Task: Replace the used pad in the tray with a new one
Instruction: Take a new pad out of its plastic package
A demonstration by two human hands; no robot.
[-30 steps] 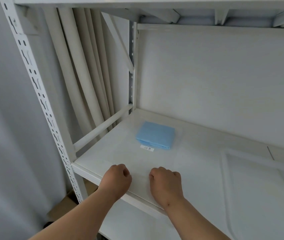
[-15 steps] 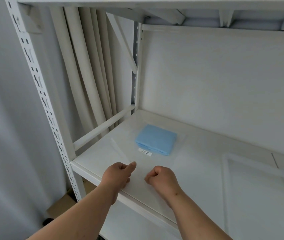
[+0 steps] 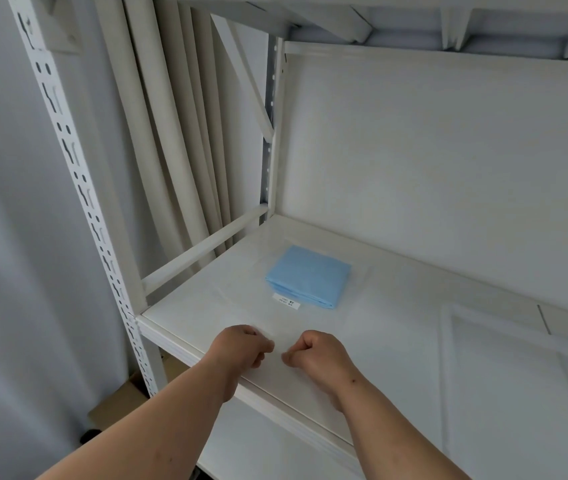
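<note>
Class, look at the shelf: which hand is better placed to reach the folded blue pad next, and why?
Probably the right hand: the blue pad lies almost straight beyond it, while the left hand would reach diagonally. Both fists seem to pinch the clear bag's near edge.

The folded pad (image 3: pixel 308 276) is plain light blue. Beside it, the label (image 3: pixel 286 301) is white with small dark print. The shelf (image 3: pixel 397 323) and the rack's slotted post (image 3: pixel 78 188) are white, and the curtain (image 3: pixel 171 133) is plain cream.

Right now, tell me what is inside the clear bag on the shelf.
A folded blue pad lies inside the clear bag, beside a small white label. Its inner folds are hidden.
</note>
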